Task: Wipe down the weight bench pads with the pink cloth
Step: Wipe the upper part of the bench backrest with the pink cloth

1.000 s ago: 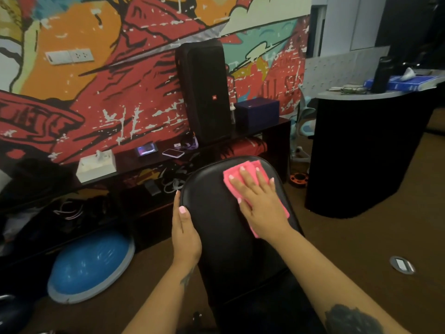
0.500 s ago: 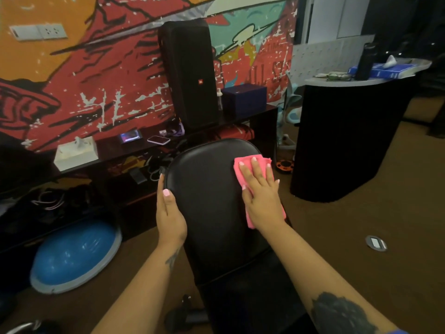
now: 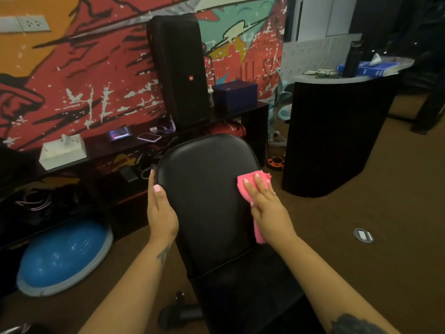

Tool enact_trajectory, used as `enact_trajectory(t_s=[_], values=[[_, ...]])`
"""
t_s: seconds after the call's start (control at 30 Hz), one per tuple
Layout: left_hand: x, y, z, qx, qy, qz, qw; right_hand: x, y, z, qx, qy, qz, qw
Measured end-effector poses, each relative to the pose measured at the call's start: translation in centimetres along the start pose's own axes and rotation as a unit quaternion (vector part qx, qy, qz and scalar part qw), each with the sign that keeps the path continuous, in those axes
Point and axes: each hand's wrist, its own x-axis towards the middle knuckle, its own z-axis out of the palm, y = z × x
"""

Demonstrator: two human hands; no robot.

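on one black pad (image 3: pixel 207 189): two hands, one pink cloth (image 3: pixel 255 186).

One head-worn camera looks forward and down, close above the black bench pad (image 3: pixel 204 189), which fills the lower centre. Beyond the pad rises a painted wall (image 3: pixel 84 75); right of it, brown floor (image 3: pixel 361 273).
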Motion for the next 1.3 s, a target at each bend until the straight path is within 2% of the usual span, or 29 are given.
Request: enact_trajectory(t_s=[0.13, 0.33, 0.5, 0.63, 0.73, 0.87, 0.93, 1.1, 1.23, 1.3], values=[[-0.1, 0.2, 0.0, 0.005, 0.002, 0.001, 1.0, 0.5, -2.5, 1.1, 0.017, 0.014, -0.022, 1.0], [0.0, 0.3, 0.2, 0.003, 0.003, 0.003, 1.0, -2.9, -0.4, 0.9, -0.05, -0.075, -0.091, 0.992], [0.0, 0.0, 0.2, -0.014, 0.006, -0.001, 1.0, -3.8, 2.5, -0.8, -0.025, -0.044, -0.003, 0.999], [-0.1, -0.3, -0.1, -0.008, 0.003, -0.002, 1.0, -2.2, 1.2, -0.3, 0.005, -0.005, 0.066, 0.998], [-0.3, 0.0, -0.2, -0.016, -0.002, 0.0, 1.0, -2.1, 0.0, 0.6, 0.023, 0.004, 0.049, 0.999], [0.1, -0.2, -0.4, -0.015, -0.032, -0.003, 0.999, -4.6, 0.2, 1.3, -0.003, -0.03, 0.009, 0.999], [0.3, -0.9, -0.8, -0.009, -0.05, 0.002, 0.999, -6.1, 1.4, 1.1, -0.015, -0.041, 0.031, 0.999], [1.1, -1.6, -1.2, -0.008, -0.073, 0.011, 0.997, -5.2, 1.4, 1.0, 0.013, 0.044, 0.137, 0.99], [1.1, -1.6, -1.0, -0.017, -0.067, 0.012, 0.998, -4.0, -0.9, 1.7, 0.022, 0.077, 0.152, 0.985], [1.0, -1.7, -1.0, -0.025, -0.063, 0.017, 0.998, -4.7, -1.8, 2.4, 0.031, 0.073, 0.131, 0.988]])
